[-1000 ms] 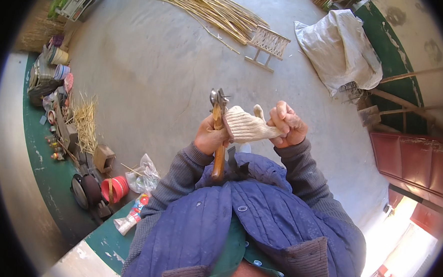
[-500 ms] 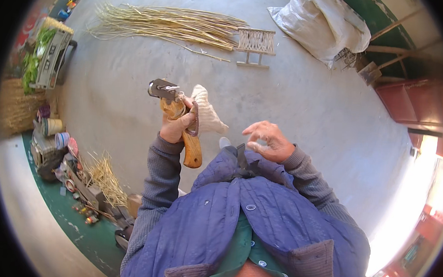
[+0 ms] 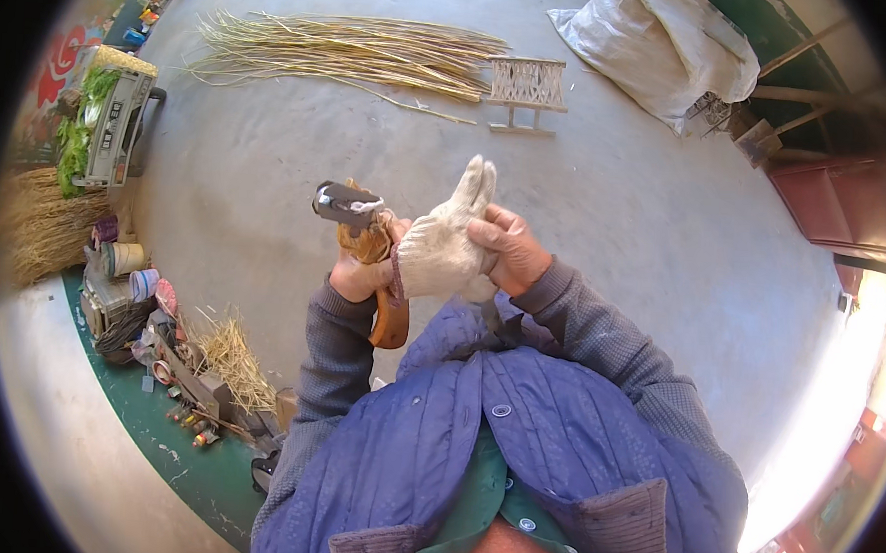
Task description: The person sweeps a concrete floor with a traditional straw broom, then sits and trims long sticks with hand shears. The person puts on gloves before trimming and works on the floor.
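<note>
Fingers of the right hand (image 3: 514, 255), previously clear, are now pinching the glove (image 3: 440, 252); those of the left hand (image 3: 358, 275) are clamping its cuff (image 3: 397, 275) and a wooden-handled tool (image 3: 391, 322). Both hands are thus supporting the glove above the floor (image 3: 269, 157).

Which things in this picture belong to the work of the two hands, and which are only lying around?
In the work:
- white knitted glove, held by left hand and right hand
- wooden-handled tool, in left hand

Apparently only lying around:
- long stalks
- small stool
- pale sheet
- straw pile
</note>
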### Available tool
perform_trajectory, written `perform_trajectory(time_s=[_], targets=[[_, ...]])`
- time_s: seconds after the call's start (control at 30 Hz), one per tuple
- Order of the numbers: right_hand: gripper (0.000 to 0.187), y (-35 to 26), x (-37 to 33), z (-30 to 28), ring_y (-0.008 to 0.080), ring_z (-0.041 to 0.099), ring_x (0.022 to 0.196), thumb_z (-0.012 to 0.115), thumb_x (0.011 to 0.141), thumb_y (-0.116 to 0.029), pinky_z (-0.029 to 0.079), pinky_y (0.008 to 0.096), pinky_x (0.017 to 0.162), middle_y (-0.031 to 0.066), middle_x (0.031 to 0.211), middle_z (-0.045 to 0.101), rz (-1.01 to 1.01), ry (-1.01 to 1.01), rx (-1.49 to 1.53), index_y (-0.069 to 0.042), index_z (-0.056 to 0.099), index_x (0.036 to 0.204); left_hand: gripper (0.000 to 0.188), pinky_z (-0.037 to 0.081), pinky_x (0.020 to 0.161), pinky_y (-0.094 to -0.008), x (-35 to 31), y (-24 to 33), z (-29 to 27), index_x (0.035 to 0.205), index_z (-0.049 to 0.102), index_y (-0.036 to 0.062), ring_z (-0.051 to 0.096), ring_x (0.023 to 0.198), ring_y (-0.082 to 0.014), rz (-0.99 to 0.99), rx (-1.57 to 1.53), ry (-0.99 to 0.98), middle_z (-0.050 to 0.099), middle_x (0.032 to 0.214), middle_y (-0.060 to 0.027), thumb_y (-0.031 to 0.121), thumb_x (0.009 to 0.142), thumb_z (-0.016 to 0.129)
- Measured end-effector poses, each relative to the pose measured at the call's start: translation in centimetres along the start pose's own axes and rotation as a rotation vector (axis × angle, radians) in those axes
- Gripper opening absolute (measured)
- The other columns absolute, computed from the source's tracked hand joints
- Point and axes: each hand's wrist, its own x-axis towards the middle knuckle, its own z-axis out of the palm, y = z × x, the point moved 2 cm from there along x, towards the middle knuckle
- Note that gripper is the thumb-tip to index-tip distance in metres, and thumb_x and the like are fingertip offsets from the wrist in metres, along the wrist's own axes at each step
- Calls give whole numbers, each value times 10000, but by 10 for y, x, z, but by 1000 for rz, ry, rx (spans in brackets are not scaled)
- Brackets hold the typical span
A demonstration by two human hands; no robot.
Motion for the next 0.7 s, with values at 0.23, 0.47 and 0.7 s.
perform_trajectory(time_s=[0.23, 0.47, 0.7], targets=[[395, -44, -5, -18, 223, 688, 1053, 752, 931, -203, 584, 393, 941, 109, 1178, 686, -20, -10, 38, -21, 598, 1246, 287, 493, 568, -227, 4, -19, 9, 1087, 591, 21, 606, 660, -90, 55, 204, 348, 640, 897, -36, -21, 844, 738], [351, -75, -15, -39, 207, 708, 980, 725, 955, -219, 603, 369, 885, 122, 1136, 698, 127, 24, -126, -2, 607, 1205, 476, 521, 651, -242, 29, -14, 47, 1264, 596, -34, 633, 775, -89, 116, 543, 442, 676, 999, -50, -94, 804, 705], [358, -78, -14, -54, 206, 711, 919, 740, 947, -224, 620, 365, 823, 113, 1077, 696, 176, 123, -56, 12, 606, 1180, 350, 565, 808, -327, 38, -22, 70, 1111, 647, -20, 677, 896, -183, 258, 847, 338, 693, 1013, -88, -85, 767, 637]])
